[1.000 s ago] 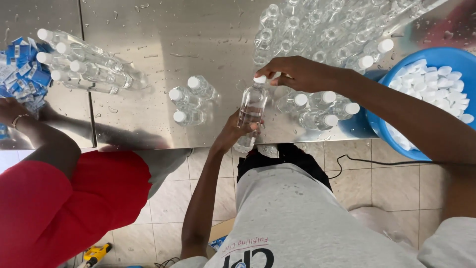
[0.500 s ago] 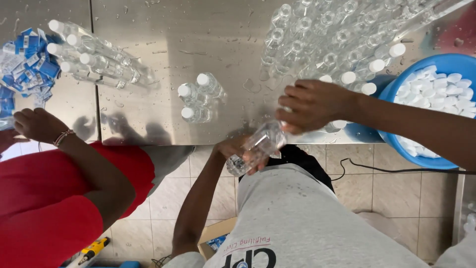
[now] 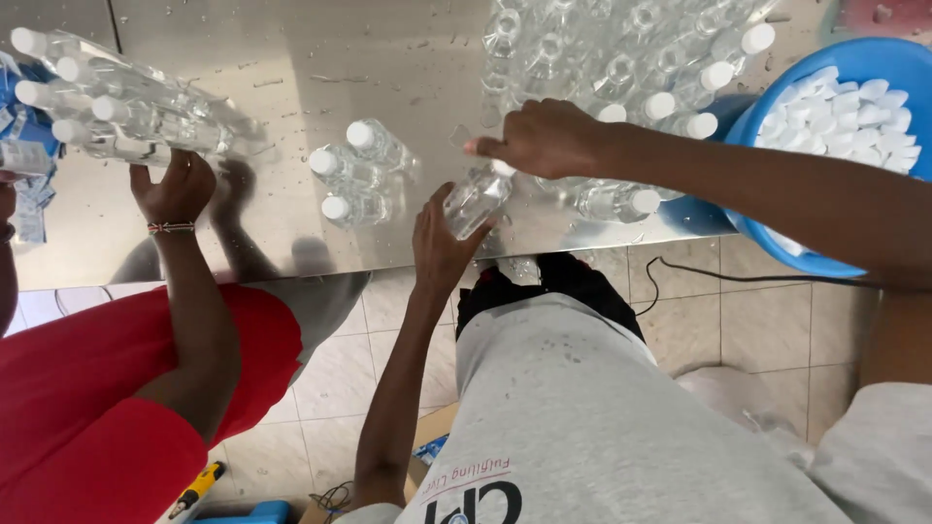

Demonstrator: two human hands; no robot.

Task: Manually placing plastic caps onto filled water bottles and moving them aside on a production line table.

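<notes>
Capping step: left hand [image 3: 442, 243] fingers clamped on clear bottle [image 3: 476, 199], right hand [image 3: 544, 141] fingers pinched at its cap; needs firm twist w/ steady grip.

Small clear plastic bottle [image 3: 473, 199], tilted, white-capped, above steel table edge.

Wet steel table [image 3: 291, 58] with capped clear bottles [image 3: 354, 170] and blue basin [image 3: 767, 243].

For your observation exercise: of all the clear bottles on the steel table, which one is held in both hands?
The clear bottle tilted at the table's near edge: left hand beneath, right hand at its cap.
</notes>
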